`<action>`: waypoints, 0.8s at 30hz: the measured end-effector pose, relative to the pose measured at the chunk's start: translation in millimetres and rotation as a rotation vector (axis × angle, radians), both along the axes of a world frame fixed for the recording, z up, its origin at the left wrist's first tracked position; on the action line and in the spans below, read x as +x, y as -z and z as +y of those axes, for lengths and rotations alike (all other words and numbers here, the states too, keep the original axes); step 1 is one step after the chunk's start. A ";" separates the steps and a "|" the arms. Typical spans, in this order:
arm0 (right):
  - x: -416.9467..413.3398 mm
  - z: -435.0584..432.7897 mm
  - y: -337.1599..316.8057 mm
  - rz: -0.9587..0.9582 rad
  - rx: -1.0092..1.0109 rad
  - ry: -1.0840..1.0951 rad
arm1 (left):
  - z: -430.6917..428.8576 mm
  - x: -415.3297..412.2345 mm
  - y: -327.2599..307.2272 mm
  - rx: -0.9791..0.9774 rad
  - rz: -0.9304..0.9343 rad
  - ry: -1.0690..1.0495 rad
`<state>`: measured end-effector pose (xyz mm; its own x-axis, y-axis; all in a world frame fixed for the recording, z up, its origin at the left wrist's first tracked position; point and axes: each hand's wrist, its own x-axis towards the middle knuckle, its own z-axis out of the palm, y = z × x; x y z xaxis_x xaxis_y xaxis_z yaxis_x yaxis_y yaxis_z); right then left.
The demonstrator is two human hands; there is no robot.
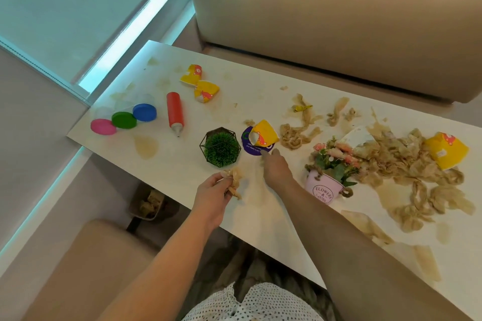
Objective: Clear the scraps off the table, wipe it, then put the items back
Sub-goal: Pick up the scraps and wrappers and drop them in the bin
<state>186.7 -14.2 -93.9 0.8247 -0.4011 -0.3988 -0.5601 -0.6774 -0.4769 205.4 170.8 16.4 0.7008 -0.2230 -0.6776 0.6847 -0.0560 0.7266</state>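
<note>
The left hand (215, 191) is gripping a wad of scraps (234, 181) at the desk's (180, 164) near edge; the right hand (276, 167), fingers (268, 154) stretching out and holding nothing, is reaching for the wrapper (264, 134) lying just beyond at eleven o'clock, nearer it than the left.

white table (182, 172) under scraps (407, 159)

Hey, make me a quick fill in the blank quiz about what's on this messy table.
The squeeze bottle lying on the table is ___.
Between the pink lid and the blue lid sits the ___ lid.
The left hand grips a wad of scraps; the right hand reaches toward the ___ disc.
The pink bucket holds ___.
Missing words: red, green, purple, flowers.
</note>
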 end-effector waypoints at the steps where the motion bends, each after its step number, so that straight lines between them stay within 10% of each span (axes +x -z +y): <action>1: 0.6 1.0 0.5 -0.003 -0.033 -0.014 | -1.0 -0.1 0.4 -0.003 0.005 -0.008; 24: -21.6 16.8 -78.9 -0.443 0.133 -0.084 | 27.5 9.7 -10.9 -0.113 0.118 -0.179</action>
